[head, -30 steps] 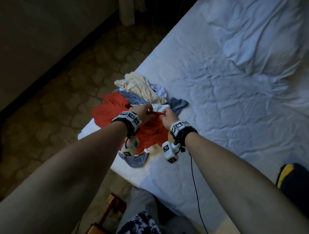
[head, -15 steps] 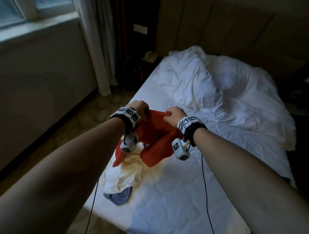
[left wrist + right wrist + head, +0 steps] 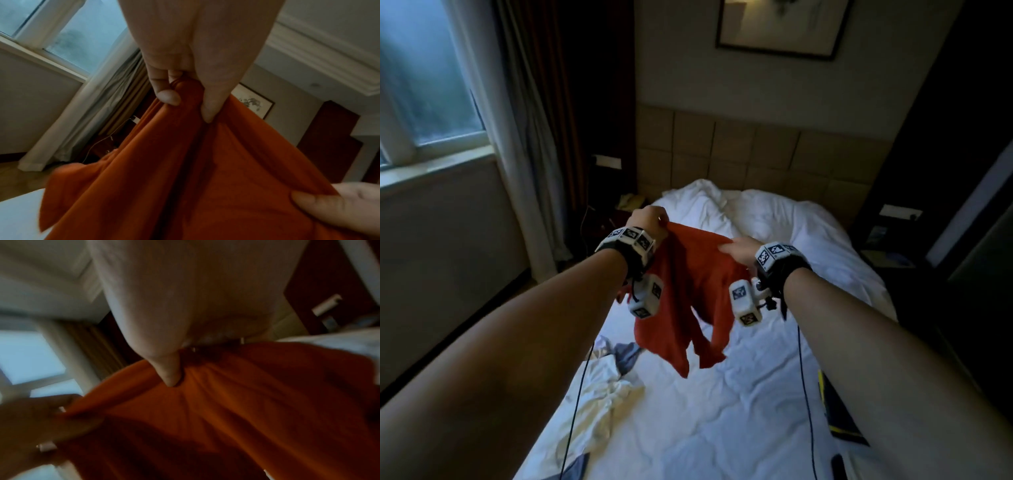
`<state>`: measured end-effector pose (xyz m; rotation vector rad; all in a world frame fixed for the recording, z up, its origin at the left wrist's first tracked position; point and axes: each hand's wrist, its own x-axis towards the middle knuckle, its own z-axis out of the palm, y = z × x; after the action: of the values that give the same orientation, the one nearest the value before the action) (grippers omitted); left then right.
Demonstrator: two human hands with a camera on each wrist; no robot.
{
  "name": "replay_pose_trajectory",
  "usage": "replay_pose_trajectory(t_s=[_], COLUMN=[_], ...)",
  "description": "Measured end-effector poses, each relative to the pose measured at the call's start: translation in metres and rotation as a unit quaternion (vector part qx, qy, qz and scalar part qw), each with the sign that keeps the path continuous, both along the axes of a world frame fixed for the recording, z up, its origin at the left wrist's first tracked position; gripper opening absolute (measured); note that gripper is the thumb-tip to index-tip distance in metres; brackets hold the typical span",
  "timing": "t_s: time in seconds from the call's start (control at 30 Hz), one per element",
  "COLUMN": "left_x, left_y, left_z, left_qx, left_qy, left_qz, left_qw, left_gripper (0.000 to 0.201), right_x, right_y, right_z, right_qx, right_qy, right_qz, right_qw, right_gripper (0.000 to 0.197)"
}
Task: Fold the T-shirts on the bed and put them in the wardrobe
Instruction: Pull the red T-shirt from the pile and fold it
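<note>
An orange-red T-shirt [image 3: 690, 291] hangs in the air over the white bed [image 3: 722, 411], held up by both hands. My left hand [image 3: 654, 219] pinches its upper edge at the left; the left wrist view shows thumb and fingers [image 3: 168, 97] bunching the orange cloth [image 3: 205, 170]. My right hand [image 3: 739, 250] grips the edge further right, and its thumb [image 3: 170, 374] presses into the fabric [image 3: 226, 410] in the blurred right wrist view. The shirt's lower part dangles crumpled. More T-shirts lie on the bed's near left: a cream one [image 3: 602, 394] and a grey-blue one [image 3: 626, 353].
A rumpled white duvet [image 3: 756, 219] covers the bed's head end by the padded headboard [image 3: 756, 154]. A window [image 3: 424, 85] with curtains [image 3: 527, 137] is at left, a nightstand [image 3: 619, 205] beyond. A dark item with a yellow stripe [image 3: 835, 411] lies on the bed's right edge. A dark panel [image 3: 969, 205] stands at right.
Both hands have lifted the orange-red T-shirt off the pile and up into the air, and have moved apart. My head has tilted up from the bed toward the headboard.
</note>
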<state>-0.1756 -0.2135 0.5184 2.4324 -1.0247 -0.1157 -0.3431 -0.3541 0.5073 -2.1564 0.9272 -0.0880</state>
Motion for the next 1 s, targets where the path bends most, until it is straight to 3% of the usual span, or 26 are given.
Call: replay_pose_trajectory(t_s=[0.1,0.17,0.23,0.3,0.37,0.5,0.57,0.63,0.73,0.8,0.9,1.0], left_x=[-0.033,-0.055,-0.077,-0.097,-0.109,-0.122,-0.127,-0.134,-0.143,-0.147,-0.144,-0.146], left_y=[-0.022,-0.032,-0.038,-0.038,-0.035,-0.034,-0.035,-0.039,-0.051,-0.056,-0.064,-0.073], left_z=[0.011,0.018,0.028,0.037,0.043,0.043,0.042,0.044,0.055,0.066,0.077,0.090], left_qx=[-0.045,-0.078,-0.100,-0.125,-0.129,-0.125,-0.092,-0.066,-0.138,-0.184,-0.183,-0.142], left_qy=[0.004,0.037,0.121,0.252,0.341,0.401,0.393,0.359,0.329,0.309,0.145,0.045], left_qz=[-0.036,-0.051,-0.059,-0.081,-0.105,-0.174,-0.214,-0.219,-0.165,-0.148,-0.186,-0.215], left_qw=[0.998,0.995,0.986,0.956,0.925,0.891,0.890,0.905,0.920,0.921,0.955,0.965], left_gripper=[0.024,0.031,0.026,0.024,0.042,0.053,0.056,0.044,0.026,0.027,0.019,0.020], right_x=[-0.031,-0.048,-0.062,-0.075,-0.087,-0.103,-0.110,-0.118,-0.130,-0.134,-0.137,-0.141], right_y=[-0.001,-0.004,-0.006,-0.009,-0.012,-0.023,-0.026,-0.030,-0.036,-0.046,-0.059,-0.062], right_z=[0.022,0.035,0.045,0.053,0.061,0.081,0.093,0.103,0.111,0.111,0.106,0.107], right_qx=[0.204,0.229,0.231,0.259,0.283,0.304,0.302,0.302,0.277,0.202,0.055,0.023], right_qy=[-0.185,-0.243,-0.287,-0.320,-0.342,-0.391,-0.409,-0.413,-0.407,-0.399,-0.331,-0.322], right_qz=[-0.070,-0.079,-0.077,-0.087,-0.084,-0.108,-0.131,-0.150,-0.174,-0.200,-0.254,-0.300], right_qw=[0.959,0.939,0.927,0.907,0.892,0.862,0.851,0.846,0.853,0.872,0.907,0.897], right_gripper=[0.023,0.019,0.020,0.030,0.032,0.030,0.024,0.021,0.017,0.026,0.044,0.066])
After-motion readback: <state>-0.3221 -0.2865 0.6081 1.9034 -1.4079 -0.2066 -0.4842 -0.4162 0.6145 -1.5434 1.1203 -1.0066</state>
